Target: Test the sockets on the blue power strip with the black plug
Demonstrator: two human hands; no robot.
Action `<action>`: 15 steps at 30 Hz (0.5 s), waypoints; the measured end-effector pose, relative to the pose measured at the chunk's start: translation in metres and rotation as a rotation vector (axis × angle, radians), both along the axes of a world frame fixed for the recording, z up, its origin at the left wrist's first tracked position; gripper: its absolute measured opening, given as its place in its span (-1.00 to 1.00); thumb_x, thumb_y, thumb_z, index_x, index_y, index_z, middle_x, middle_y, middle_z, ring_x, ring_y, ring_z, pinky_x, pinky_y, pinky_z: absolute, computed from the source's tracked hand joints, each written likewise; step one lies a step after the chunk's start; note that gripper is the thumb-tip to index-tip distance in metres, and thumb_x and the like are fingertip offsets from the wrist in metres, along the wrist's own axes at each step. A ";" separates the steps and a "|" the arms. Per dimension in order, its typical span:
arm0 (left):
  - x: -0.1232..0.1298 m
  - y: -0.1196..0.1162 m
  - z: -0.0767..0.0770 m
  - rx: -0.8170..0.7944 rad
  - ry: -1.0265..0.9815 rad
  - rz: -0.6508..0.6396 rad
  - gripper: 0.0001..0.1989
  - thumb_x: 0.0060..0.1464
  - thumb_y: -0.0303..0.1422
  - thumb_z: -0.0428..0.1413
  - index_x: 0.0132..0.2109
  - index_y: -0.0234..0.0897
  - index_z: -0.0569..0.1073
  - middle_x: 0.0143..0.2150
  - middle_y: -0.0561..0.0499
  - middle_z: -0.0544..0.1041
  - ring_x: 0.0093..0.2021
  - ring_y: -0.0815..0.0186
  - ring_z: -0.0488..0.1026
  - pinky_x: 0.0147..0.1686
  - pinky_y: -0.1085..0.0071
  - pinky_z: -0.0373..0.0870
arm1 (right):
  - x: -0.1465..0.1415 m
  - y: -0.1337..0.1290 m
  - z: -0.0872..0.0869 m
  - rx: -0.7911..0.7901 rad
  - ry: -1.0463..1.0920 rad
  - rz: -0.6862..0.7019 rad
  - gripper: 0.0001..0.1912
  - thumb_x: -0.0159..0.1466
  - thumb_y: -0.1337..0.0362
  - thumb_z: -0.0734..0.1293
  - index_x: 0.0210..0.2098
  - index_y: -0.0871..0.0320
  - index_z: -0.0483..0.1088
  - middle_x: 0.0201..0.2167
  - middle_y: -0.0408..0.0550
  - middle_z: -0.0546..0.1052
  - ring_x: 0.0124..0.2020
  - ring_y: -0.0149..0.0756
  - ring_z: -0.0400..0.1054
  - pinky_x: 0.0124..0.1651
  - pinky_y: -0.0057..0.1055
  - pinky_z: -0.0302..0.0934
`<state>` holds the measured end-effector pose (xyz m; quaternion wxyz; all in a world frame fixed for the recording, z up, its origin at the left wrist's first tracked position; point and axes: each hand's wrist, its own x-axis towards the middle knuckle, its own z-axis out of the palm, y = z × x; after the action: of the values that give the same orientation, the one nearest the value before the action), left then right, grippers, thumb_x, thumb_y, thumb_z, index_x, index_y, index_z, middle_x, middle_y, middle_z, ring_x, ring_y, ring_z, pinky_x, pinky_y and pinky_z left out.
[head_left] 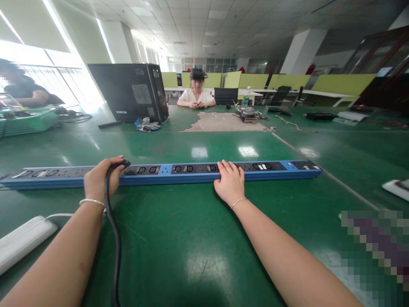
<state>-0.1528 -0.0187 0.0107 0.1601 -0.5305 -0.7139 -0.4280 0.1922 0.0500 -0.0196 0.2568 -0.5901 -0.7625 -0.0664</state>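
Black power cord (116, 256) runs up from the near edge to your left hand (101, 179), which pinches its plug (127, 163) at the blue rack power strip (198, 176), laid crosswise on the green table (166, 238). Your right hand (230, 181) clasps the strip across its width. Beyond: gloves (148, 125), black computer tower (128, 94), seated co-worker (196, 97).

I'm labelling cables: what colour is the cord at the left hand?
Black cord, clearest in the head view.
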 end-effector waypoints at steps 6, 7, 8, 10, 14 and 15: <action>0.000 -0.001 0.000 -0.036 0.068 -0.024 -0.78 0.03 -0.29 0.04 -0.17 -0.19 0.46 -0.08 0.05 0.55 -0.08 0.30 0.48 -0.02 0.38 0.33 | 0.001 0.000 -0.001 0.012 0.005 0.004 -0.43 0.11 0.32 0.15 0.13 0.15 0.24 0.18 -0.07 0.27 0.19 -0.16 0.03 0.21 -0.11 -0.24; 0.000 -0.001 0.000 -0.051 0.077 -0.035 -0.78 0.04 -0.28 0.03 -0.17 -0.19 0.46 -0.08 0.04 0.55 -0.07 0.30 0.48 -0.01 0.39 0.33 | 0.001 0.000 -0.001 0.013 0.006 0.003 -0.43 0.11 0.32 0.15 0.13 0.15 0.24 0.18 -0.07 0.27 0.19 -0.16 0.03 0.21 -0.11 -0.24; -0.001 -0.001 0.000 -0.070 0.086 -0.051 -0.77 0.04 -0.28 0.02 -0.16 -0.19 0.46 -0.07 0.04 0.54 -0.07 0.29 0.47 -0.01 0.38 0.33 | 0.001 0.000 -0.001 0.013 0.006 0.003 -0.43 0.11 0.32 0.15 0.13 0.14 0.24 0.18 -0.07 0.27 0.19 -0.16 0.03 0.21 -0.11 -0.24; -0.004 -0.002 0.000 -0.117 0.104 -0.088 -0.76 0.05 -0.27 0.01 -0.14 -0.18 0.45 -0.04 0.03 0.53 -0.05 0.29 0.46 0.00 0.38 0.33 | 0.000 0.000 -0.001 0.011 0.006 0.001 -0.43 0.10 0.32 0.15 0.13 0.14 0.24 0.18 -0.07 0.27 0.19 -0.16 0.03 0.21 -0.11 -0.24; -0.011 -0.005 0.001 -0.202 0.114 -0.140 -0.73 0.05 -0.24 -0.01 -0.11 -0.18 0.42 -0.01 0.01 0.51 -0.02 0.28 0.44 0.02 0.37 0.31 | 0.000 0.000 -0.001 0.011 0.006 0.000 -0.43 0.10 0.33 0.15 0.13 0.15 0.24 0.18 -0.07 0.27 0.19 -0.16 0.03 0.21 -0.11 -0.24; -0.012 -0.006 0.001 -0.216 0.112 -0.148 -0.72 0.05 -0.24 -0.02 -0.11 -0.19 0.42 -0.01 0.00 0.51 -0.01 0.28 0.44 0.03 0.37 0.30 | 0.000 0.000 -0.001 0.012 0.006 0.000 -0.43 0.10 0.32 0.15 0.13 0.15 0.24 0.18 -0.07 0.27 0.19 -0.16 0.03 0.21 -0.11 -0.24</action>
<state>-0.1646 -0.0246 0.0118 0.1097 -0.6191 -0.7046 -0.3289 0.1921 0.0500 -0.0201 0.2624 -0.5890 -0.7612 -0.0692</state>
